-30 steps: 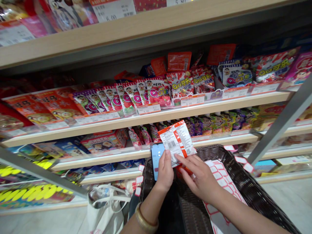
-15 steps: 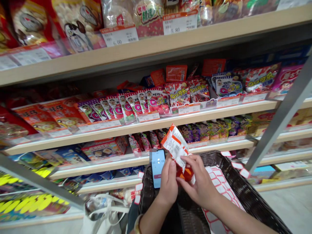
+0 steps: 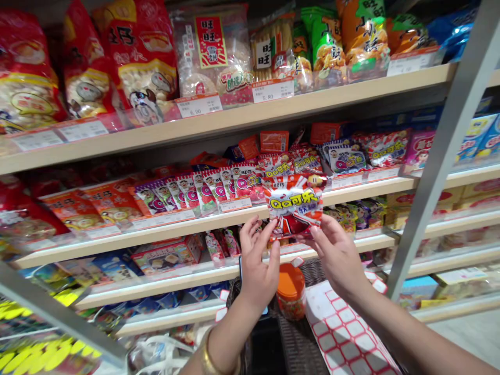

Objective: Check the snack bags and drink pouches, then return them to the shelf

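Note:
A red and white packet of cola gummies (image 3: 296,204) is held up in front of the shelves, its printed front facing me. My right hand (image 3: 339,255) pinches its lower right corner between thumb and fingers. At the lower left corner is my left hand (image 3: 258,260), its fingertips against the packet's edge and the other fingers loosely curled. Below the hands, a jar with an orange lid (image 3: 291,284) stands in the dark woven basket (image 3: 299,349). The phone (image 3: 241,265) is mostly hidden behind my left hand.
Shelves of snacks fill the view, with a row of small gummy packets (image 3: 211,185) on the middle board. Larger bags (image 3: 136,57) stand above. A metal upright (image 3: 437,156) rises at right. A white item with a red lattice pattern (image 3: 344,328) lies in the basket.
My hands have risen with the packet, which earlier showed a white and orange side and now shows its front. The orange-lidded jar has come into clear view. My view has tilted up.

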Motion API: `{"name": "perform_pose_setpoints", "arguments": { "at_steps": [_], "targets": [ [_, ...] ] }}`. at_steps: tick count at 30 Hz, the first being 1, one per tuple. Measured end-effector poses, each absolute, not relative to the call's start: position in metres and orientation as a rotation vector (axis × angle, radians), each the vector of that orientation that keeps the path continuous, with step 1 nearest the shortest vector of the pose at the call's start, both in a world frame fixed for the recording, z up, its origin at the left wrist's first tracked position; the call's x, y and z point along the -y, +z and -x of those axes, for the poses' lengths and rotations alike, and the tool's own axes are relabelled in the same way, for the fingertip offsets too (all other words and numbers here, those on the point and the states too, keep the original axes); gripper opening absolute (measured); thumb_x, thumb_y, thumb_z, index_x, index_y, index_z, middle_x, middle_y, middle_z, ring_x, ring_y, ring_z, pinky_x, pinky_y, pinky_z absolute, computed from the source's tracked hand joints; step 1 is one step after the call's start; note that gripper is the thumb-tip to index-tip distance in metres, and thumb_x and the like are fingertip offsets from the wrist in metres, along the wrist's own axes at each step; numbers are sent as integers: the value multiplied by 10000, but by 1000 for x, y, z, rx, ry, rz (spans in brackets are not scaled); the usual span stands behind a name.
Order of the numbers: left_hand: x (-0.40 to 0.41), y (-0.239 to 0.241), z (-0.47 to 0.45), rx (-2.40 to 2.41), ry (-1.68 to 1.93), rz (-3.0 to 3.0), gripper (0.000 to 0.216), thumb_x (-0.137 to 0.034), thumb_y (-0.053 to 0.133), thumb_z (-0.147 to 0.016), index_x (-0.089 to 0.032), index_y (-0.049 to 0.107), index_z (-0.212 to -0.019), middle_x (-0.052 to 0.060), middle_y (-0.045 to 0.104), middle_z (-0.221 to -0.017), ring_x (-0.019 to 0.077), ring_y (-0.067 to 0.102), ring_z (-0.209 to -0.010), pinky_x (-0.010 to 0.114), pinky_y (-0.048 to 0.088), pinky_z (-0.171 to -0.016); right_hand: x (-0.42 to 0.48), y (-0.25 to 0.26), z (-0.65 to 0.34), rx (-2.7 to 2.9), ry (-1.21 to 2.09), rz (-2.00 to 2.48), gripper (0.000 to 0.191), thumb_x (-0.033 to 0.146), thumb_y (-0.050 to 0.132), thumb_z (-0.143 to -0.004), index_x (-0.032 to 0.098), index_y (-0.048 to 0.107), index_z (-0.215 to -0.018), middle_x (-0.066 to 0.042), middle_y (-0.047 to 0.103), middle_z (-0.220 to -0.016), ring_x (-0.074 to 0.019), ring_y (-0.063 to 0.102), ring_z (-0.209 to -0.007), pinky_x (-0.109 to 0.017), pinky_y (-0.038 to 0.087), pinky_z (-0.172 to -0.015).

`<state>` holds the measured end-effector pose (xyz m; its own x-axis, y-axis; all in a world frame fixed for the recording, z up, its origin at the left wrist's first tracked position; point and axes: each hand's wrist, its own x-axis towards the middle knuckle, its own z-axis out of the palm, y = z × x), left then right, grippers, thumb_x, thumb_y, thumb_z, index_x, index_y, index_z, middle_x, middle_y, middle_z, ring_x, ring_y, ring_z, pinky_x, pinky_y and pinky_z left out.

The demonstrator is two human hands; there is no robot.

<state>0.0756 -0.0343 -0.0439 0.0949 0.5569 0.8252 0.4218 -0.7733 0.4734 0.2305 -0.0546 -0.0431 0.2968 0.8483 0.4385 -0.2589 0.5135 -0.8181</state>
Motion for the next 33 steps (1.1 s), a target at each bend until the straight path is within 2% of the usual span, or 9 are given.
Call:
{"name": "perform_pose_setpoints", "arguments": {
  "at_steps": [2,4,8,10,12,16,21,27,33],
  "targets": [
    [15,-27,-78,-904,1673,-2251,407,-208,524,-934,-289,573,-1330,83,578,-1291,206,566,-1219,361,480,-1042,37,-23,-240,1015,887,685,338,452,691,-810,243,609,-1062,-38,724,-1011,-188,694,-804,-363,601,-769],
    [-7,-9,-82,-810,1653,-2222,418,-198,533,-922,-265,571,-1333,83,611,-1257,186,624,-1121,310,541,-944,14,-3,-251,1101,865,705,342,446,686,-790,240,629,-1056,-28,741,-961,-182,693,-758,-361,593,-744],
    [-55,24,-93,-838,1645,-2269,436,-140,593,-857,-241,620,-1280,76,645,-1213,176,656,-1042,278,569,-871,-35,33,-274,1309,467,954,249,289,632,-807,188,710,-1021,-49,763,-931,-194,687,-822,-309,537,-753],
    [-75,36,-98,-919,1583,-2267,477,-112,610,-830,-254,616,-1285,71,646,-1245,148,695,-879,266,588,-787,-55,45,-283,1383,259,1235,235,251,611,-830,179,735,-1016,-42,762,-842,-186,674,-748,-276,503,-690],
    [-90,43,-103,-1067,1522,-2297,501,-94,622,-812,-269,621,-1282,56,666,-1248,137,697,-801,280,585,-796,-69,51,-287,1434,113,1413,198,264,612,-845,183,754,-957,-30,753,-782,-184,660,-707,-261,470,-655],
    [-101,50,-108,-1355,1441,-2354,474,-150,661,-812,-283,639,-1266,32,744,-1102,172,702,-821,307,557,-851,-83,55,-287,1459,12,1510,147,224,628,-834,170,764,-841,-60,756,-793,-211,673,-758,-267,454,-691],
    [-98,54,-106,-1559,1281,-2446,441,-217,715,-787,-288,666,-1219,12,754,-844,196,695,-801,300,531,-810,-90,54,-285,1479,-42,1570,248,196,607,-847,180,749,-1050,-87,774,-940,-238,698,-920,-282,473,-803],
    [-98,61,-103,-1544,1256,-2474,339,-166,740,-744,-222,713,-1077,31,721,-884,178,670,-765,274,504,-747,-87,50,-286,1578,-59,1578,161,257,617,-853,195,740,-937,-77,775,-937,-248,707,-926,-304,494,-830],
    [-104,70,-105,-1622,1166,-2455,333,-133,737,-715,-196,703,-1040,20,718,-789,190,665,-748,286,491,-741,-88,51,-284,1519,-52,1617,291,252,639,-840,181,612,-1121,-84,765,-957,-263,702,-949,-336,498,-831]
  ]
}}
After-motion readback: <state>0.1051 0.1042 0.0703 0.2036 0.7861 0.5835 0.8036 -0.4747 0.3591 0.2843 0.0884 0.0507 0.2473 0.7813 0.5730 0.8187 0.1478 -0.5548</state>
